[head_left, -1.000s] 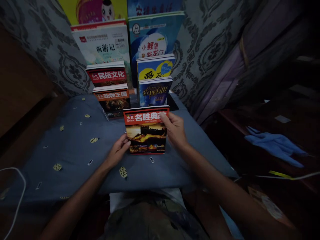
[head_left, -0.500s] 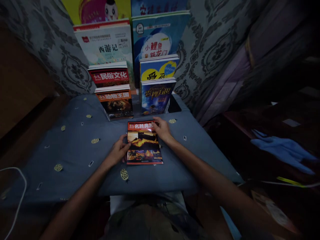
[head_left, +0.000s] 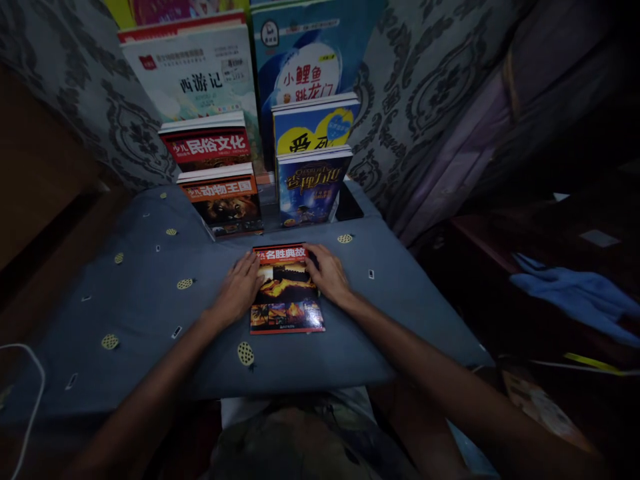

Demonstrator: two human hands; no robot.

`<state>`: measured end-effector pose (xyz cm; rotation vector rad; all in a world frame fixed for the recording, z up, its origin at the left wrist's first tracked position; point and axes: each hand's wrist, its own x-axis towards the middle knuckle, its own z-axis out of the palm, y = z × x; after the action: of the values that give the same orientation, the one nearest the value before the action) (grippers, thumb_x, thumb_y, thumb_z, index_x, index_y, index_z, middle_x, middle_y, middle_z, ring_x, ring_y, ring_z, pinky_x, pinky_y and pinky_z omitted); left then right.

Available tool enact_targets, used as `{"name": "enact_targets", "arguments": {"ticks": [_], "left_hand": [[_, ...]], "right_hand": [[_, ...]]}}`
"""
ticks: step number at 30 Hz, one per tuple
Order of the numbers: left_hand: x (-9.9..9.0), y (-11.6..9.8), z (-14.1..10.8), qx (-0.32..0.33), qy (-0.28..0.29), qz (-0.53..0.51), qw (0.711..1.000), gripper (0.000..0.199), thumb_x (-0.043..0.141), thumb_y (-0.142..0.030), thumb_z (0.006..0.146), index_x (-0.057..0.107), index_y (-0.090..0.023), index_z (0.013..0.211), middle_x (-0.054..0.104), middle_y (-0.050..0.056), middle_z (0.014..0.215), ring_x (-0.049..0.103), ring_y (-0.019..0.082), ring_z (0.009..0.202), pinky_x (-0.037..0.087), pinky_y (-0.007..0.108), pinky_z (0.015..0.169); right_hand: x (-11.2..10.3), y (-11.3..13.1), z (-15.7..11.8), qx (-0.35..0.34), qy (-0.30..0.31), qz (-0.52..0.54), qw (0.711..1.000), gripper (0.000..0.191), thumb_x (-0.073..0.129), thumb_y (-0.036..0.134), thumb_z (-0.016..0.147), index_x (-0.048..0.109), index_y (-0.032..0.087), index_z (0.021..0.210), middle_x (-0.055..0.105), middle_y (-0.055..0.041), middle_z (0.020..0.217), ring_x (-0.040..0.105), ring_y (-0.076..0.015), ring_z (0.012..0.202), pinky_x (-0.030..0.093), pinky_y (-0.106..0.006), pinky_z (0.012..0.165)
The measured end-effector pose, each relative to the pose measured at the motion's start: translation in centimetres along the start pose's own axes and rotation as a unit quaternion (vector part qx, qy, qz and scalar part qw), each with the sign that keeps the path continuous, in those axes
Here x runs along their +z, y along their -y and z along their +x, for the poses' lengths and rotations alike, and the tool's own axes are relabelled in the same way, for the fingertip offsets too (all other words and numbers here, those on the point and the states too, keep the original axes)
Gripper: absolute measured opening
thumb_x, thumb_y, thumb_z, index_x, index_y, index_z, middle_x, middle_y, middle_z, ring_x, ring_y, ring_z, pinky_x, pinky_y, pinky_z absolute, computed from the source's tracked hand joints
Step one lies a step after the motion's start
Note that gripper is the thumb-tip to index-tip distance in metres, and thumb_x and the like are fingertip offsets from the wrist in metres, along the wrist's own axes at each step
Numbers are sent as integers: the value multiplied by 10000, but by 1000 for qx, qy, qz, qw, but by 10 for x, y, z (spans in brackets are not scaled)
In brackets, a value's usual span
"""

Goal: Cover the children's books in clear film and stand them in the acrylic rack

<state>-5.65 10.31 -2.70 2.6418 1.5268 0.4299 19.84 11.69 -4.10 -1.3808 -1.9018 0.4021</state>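
Note:
A small book (head_left: 287, 287) with a red title band and a photo of a wall lies flat, cover up, near the table's front edge. Along its left edge rests my left hand (head_left: 240, 287), fingers extended and pointing away from me, thumb on the cover. My right hand (head_left: 327, 272) is at the upper right corner, with fingers stretched over the edge and thumb on the cover. Behind the book stand the lion-cover book (head_left: 230, 207) and the dark blue book (head_left: 310, 190), both upright.
Further back are a red book (head_left: 210, 145), a yellow and blue book (head_left: 315, 127), a white book (head_left: 200, 80) and a teal book (head_left: 310, 53). A black flat object (head_left: 349, 203) lies beside them. Blue cloth (head_left: 575, 290) is at right, a white cable (head_left: 37, 400) at left.
My left hand has moved up along the book's left edge and flattened out, its fingers now pointing forward. My right hand has shifted slightly down at the top right corner. The view has tilted slightly.

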Motion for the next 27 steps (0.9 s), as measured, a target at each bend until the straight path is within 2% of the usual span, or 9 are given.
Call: {"name": "enact_targets", "arguments": {"ticks": [5, 8, 12, 15, 19, 23, 27], "left_hand": [[5, -2, 19, 9, 14, 2, 1000, 485, 398, -344, 1015, 494, -93, 1418, 478, 197, 1525, 405, 309, 1455, 336, 525, 1190], [6, -7, 31, 24, 16, -7, 1000, 474, 415, -328, 1009, 500, -100, 1416, 482, 189, 1524, 420, 304, 1448, 337, 516, 1196], [10, -19, 47, 37, 35, -10, 999, 487, 430, -301, 1007, 485, -46, 1419, 456, 219, 1534, 396, 301, 1464, 321, 478, 1211], [12, -29, 59, 53, 58, -3, 997, 474, 407, -300, 1019, 474, -94, 1440, 447, 181, 1552, 384, 269, 1474, 306, 467, 1218], [13, -42, 73, 80, 80, -1, 994, 480, 355, -297, 1030, 425, -173, 1489, 410, 126, 1587, 348, 238, 1494, 282, 513, 1218], [14, -48, 83, 100, 90, -15, 991, 497, 347, -315, 1034, 401, -170, 1506, 384, 126, 1601, 315, 231, 1510, 276, 516, 1213], [17, -48, 86, 108, 81, -24, 991, 478, 354, -310, 1037, 426, -171, 1488, 402, 119, 1593, 314, 222, 1509, 268, 508, 1213]], "right_hand": [[0, -5, 0, 15, -21, 61, 998, 494, 400, 178, 921, 517, 167, 1401, 669, -123, 1310, 638, -249, 1197, 505, -465, 1058], [0, -9, 0, 14, -20, 90, 996, 537, 386, 169, 928, 447, 179, 1461, 668, -125, 1319, 640, -234, 1212, 499, -470, 1076], [3, -14, 1, 17, -20, 128, 991, 563, 383, 162, 930, 402, 205, 1491, 662, -120, 1329, 642, -229, 1219, 502, -489, 1078], [5, -18, 2, 16, -25, 159, 987, 570, 401, 158, 923, 411, 227, 1489, 644, -111, 1354, 641, -232, 1224, 509, -487, 1075], [7, -21, 3, 24, -25, 192, 981, 584, 420, 158, 922, 402, 264, 1496, 625, -98, 1377, 653, -233, 1209, 512, -487, 1073], [7, -23, 5, 37, -25, 198, 979, 596, 421, 165, 927, 373, 269, 1511, 625, -103, 1377, 657, -237, 1199, 513, -493, 1066], [6, -21, 7, 20, -15, 171, 985, 606, 409, 169, 931, 344, 234, 1529, 670, -103, 1316, 646, -227, 1206, 486, -481, 1091]]}}
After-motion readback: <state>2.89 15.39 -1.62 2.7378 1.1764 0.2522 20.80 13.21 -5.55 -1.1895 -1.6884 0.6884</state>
